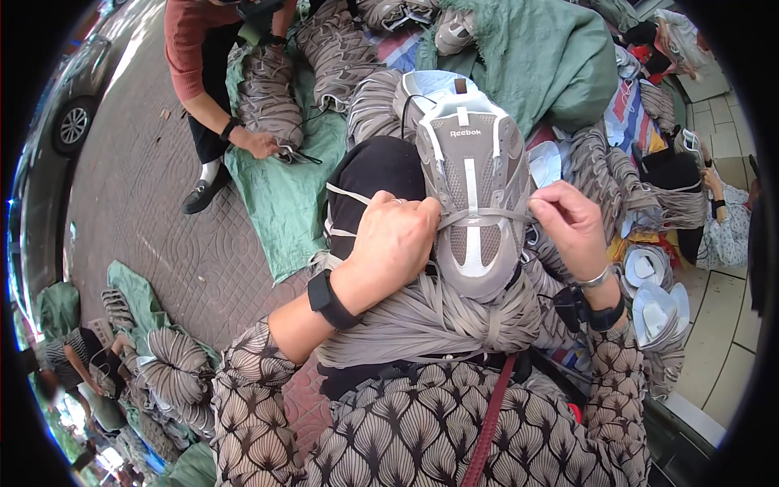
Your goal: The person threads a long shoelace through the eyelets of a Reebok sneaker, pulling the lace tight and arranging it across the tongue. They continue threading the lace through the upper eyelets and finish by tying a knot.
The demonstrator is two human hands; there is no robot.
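Observation:
A grey and white sneaker upper (468, 166) rests across my lap, toe toward me. A thin grey shoelace (487, 216) runs over its toe area. To the left of the upper, my left hand (389, 239) is closed on one side of the lace, and a pale lace end trails out leftward past it. On the other side, my right hand (572, 227) pinches the lace between thumb and fingers. Under the toe, a thick bundle of loose grey laces (406, 321) lies over my lap, gathered near its right end.
Beyond my knee, stacks of tied grey uppers (272, 93) lie on green sacking (280, 199), where a co-worker in a red top reaches down. A full green sack (540, 65) stands behind. More uppers (596, 174) are piled at right. Other people sit at both sides; a car (73, 114) is far left.

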